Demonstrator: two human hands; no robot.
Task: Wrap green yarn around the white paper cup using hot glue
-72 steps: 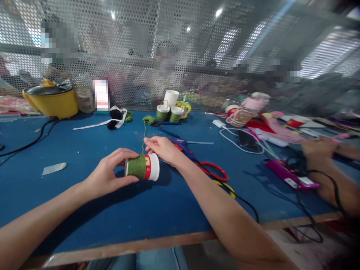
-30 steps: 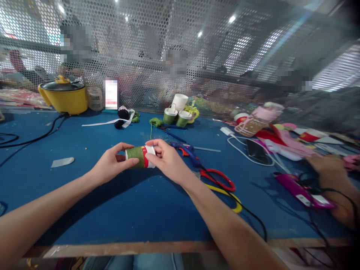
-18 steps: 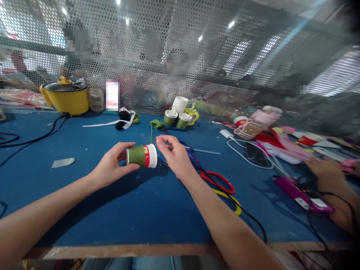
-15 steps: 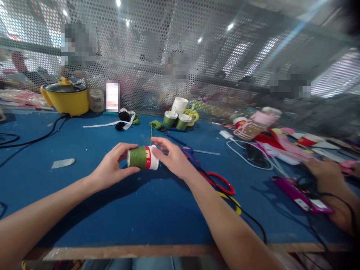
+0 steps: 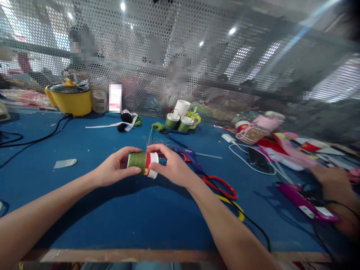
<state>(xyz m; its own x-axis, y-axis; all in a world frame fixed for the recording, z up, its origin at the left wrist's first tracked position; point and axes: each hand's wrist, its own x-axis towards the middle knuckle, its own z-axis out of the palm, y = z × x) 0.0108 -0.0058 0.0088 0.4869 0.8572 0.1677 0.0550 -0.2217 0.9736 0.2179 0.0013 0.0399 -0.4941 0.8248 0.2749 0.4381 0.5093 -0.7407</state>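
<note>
A paper cup (image 5: pixel 138 162) lies on its side between my hands, just above the blue table. Green yarn winds round its left part; a red band and a white end show at the right. My left hand (image 5: pixel 116 167) grips the wrapped end, thumb in front and fingers behind. At the white end, my right hand (image 5: pixel 170 165) closes on the cup with its thumb on the near side; its fingertips are partly hidden. From the cup's top a strand of green yarn (image 5: pixel 149 138) runs back to a small yarn bundle (image 5: pixel 158 126).
Behind stand green-wrapped cups (image 5: pixel 172 122) and a white cup (image 5: pixel 182 107). A blue glue gun (image 5: pixel 189 157) and red-handled scissors (image 5: pixel 222 187) lie right. A yellow pot (image 5: pixel 71 99) stands back left. At far right, another person's hand (image 5: pixel 329 174) is near a purple power strip (image 5: pixel 306 202).
The cup has been turned about its length, its red band's print now lower. My right hand has shifted from the cup's upper edge to grasp its white end. The view has shifted slightly.
</note>
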